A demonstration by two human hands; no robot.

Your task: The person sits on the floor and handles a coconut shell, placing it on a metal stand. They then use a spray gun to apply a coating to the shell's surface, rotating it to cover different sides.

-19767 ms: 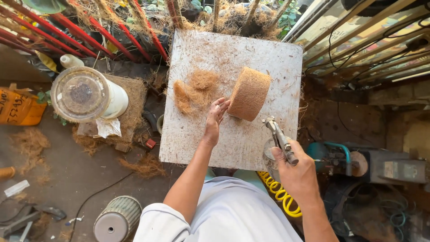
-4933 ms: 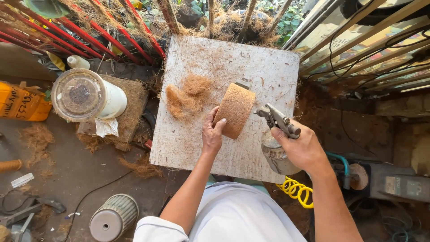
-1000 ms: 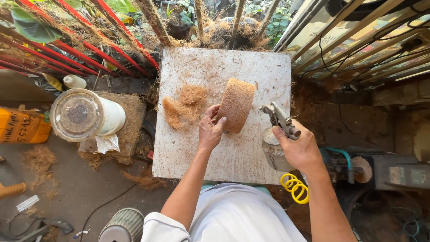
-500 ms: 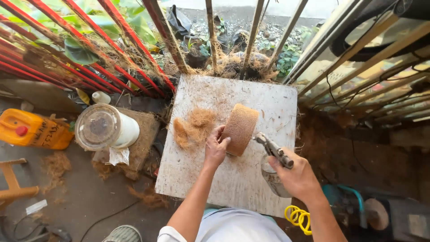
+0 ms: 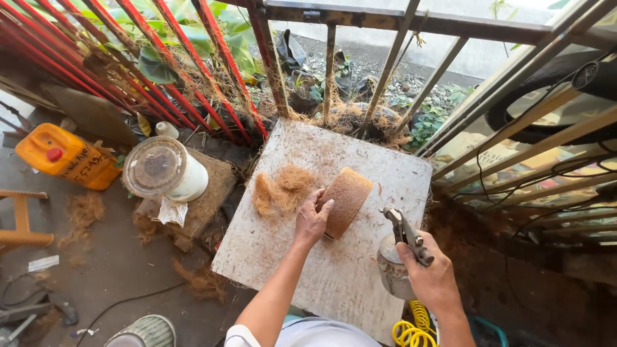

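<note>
My feed looks like plain soft daylight, coming from beyond the railing (image 5: 334,71) up top. The table (image 5: 302,257) is evenly lit with no harsh shadows or glare. The wide lens bends the bars near the edges. The centre is sharp, the corners slightly soft.

An orange jerrycan (image 5: 63,156) lies left of a white lidded container (image 5: 166,171).

both arms are bare from the wrists up past the elbows. the left hand (image 5: 313,222) and the right hand (image 5: 432,277) wear no gloves, rings or watch. a short white cloth sleeve (image 5: 241,336) caps the left upper arm, and a pale white garment (image 5: 324,333) covers the torso.
</note>
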